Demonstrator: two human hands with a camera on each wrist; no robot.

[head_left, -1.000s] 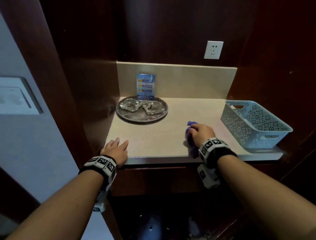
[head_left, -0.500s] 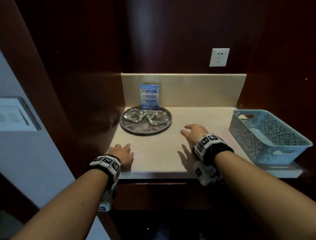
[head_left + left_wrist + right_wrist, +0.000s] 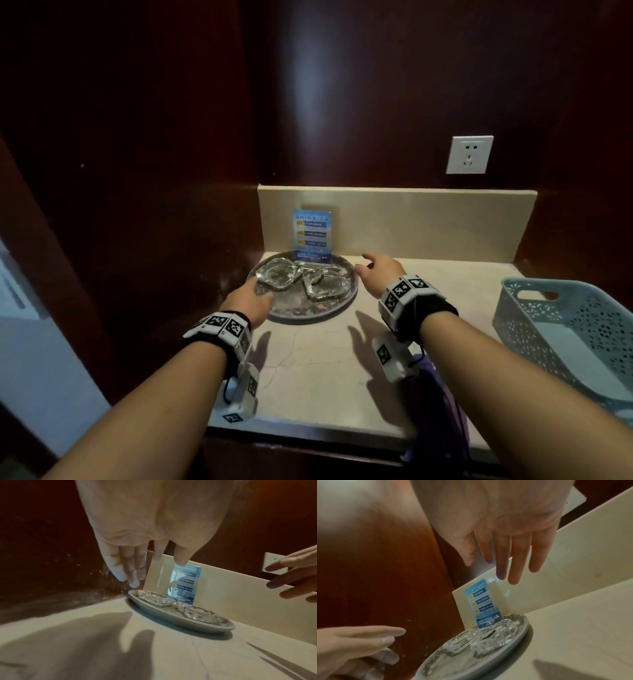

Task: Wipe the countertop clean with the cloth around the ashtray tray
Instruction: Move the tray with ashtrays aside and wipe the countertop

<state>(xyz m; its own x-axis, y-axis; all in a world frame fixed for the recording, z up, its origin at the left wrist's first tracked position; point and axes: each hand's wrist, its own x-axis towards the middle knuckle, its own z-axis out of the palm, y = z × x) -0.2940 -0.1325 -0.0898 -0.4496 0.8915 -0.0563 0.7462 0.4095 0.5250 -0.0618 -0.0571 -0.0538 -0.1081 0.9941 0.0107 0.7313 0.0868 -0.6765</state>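
A round metal tray with two glass ashtrays stands at the back left of the beige countertop. My left hand is open, with straight fingers just above the tray's left rim. My right hand is open too and hovers at the tray's right edge, its fingers spread over the tray. Neither hand holds anything. The purple cloth lies crumpled near the counter's front edge, partly hidden under my right forearm.
A light blue perforated basket takes up the counter's right end. A blue printed card leans on the beige backsplash behind the tray. A white wall outlet sits above. Dark wood panels close in the left side and back.
My right hand has let go of the cloth, which stays near the front edge. Both hands have moved from the counter's front up to either side of the tray.
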